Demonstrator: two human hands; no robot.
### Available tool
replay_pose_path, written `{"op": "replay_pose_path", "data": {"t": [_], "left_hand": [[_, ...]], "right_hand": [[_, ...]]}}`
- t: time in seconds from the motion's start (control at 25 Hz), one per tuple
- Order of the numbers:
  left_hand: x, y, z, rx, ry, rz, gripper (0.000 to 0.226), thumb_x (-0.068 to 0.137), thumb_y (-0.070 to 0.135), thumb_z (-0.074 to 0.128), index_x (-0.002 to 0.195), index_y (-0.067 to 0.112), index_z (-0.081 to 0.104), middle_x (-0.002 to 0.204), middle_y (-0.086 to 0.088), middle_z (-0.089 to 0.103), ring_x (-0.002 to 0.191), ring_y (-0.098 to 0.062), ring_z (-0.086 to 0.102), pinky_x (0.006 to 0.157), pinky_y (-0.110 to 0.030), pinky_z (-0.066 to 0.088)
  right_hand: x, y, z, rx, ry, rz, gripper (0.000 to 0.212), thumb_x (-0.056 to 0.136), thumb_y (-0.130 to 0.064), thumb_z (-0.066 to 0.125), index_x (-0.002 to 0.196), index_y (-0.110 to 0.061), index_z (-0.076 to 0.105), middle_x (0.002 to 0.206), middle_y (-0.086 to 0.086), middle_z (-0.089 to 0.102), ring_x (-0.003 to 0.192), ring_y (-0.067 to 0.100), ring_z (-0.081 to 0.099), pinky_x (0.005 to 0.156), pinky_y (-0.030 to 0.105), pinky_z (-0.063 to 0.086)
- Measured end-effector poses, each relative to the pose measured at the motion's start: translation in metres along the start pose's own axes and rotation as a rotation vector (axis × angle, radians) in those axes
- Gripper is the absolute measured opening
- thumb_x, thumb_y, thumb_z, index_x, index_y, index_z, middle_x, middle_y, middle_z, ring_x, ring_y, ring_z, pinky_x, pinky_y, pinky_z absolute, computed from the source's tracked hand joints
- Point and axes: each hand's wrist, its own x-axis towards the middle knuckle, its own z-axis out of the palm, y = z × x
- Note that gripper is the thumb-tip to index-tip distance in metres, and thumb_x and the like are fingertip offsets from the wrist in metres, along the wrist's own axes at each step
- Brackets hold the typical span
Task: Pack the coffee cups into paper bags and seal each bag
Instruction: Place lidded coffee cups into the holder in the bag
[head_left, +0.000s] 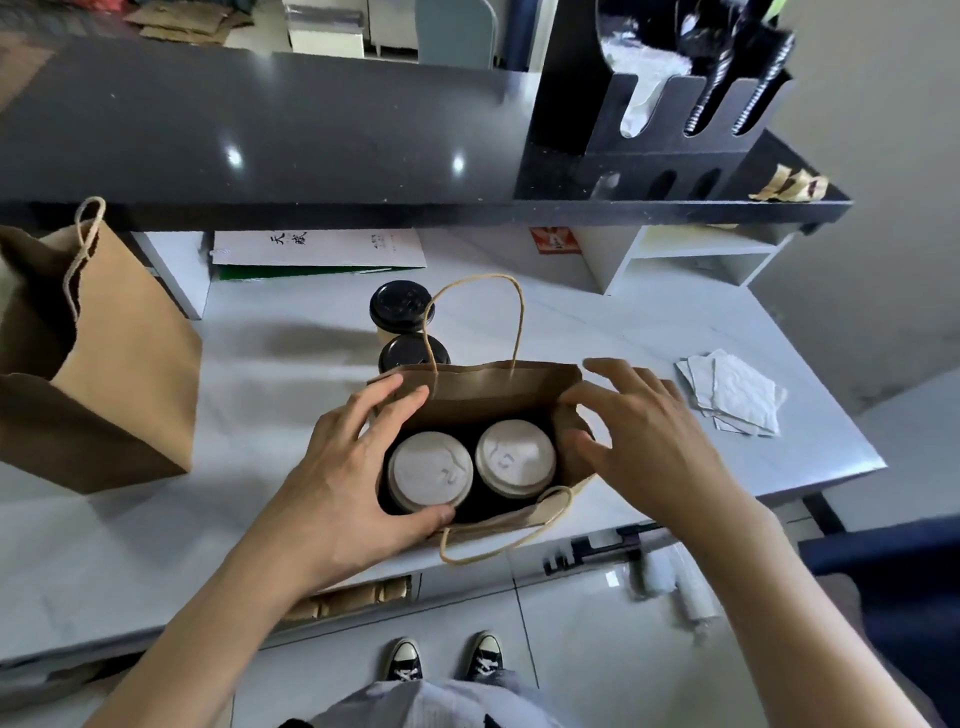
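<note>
An open brown paper bag (493, 384) with twine handles stands near the front edge of the white table (270, 415). Inside it two coffee cups stand upright side by side, the left white-lidded cup (430, 472) and the right white-lidded cup (515, 457). My left hand (343, 467) lies around the bag's left end, fingers spread over the rim and thumb on the near edge. My right hand (649, 441) is at the bag's right end with fingers spread and lightly bent, touching the rim. Just behind the bag stand two black-lidded cups, the far one (401, 306) and the near one (413, 353).
A second brown paper bag (119, 374) stands open at the left of the table. A stack of white napkins (737, 395) lies at the right. A dark raised counter (260, 130) runs along the back, carrying a black organizer (660, 104).
</note>
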Motion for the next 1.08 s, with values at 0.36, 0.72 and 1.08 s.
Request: {"op": "replay_pose_path", "data": {"t": [0.36,0.72,1.08], "left_hand": [[0.020,0.030,0.018,-0.041,-0.081,0.067,0.108,0.059,0.083,0.063,0.154,0.051,0.022,0.159,0.035,0.006,0.144,-0.010,0.023,0.114,-0.034,0.032],[0.052,0.102,0.068,-0.036,-0.114,0.070,0.107,0.059,0.081,0.064,0.154,0.051,0.023,0.158,0.034,0.009,0.147,-0.007,0.023,0.118,-0.035,0.030],[0.073,0.174,0.131,-0.043,-0.047,-0.021,0.108,0.058,0.081,0.066,0.154,0.050,0.027,0.159,0.032,0.010,0.147,-0.010,0.026,0.118,-0.037,0.033]], "right_hand": [[-0.031,0.042,0.000,0.212,0.028,0.196,0.034,0.099,-0.029,0.054,0.131,-0.032,0.063,0.119,-0.010,0.068,0.108,0.020,0.063,0.079,0.031,0.040],[-0.050,0.138,-0.007,0.274,0.016,0.249,0.037,0.098,-0.031,0.052,0.133,-0.034,0.062,0.121,-0.013,0.070,0.111,0.015,0.065,0.082,0.032,0.046],[-0.058,0.234,-0.015,0.313,0.008,0.198,0.040,0.097,-0.034,0.048,0.136,-0.034,0.060,0.126,-0.014,0.068,0.108,0.016,0.066,0.086,0.037,0.052]]}}
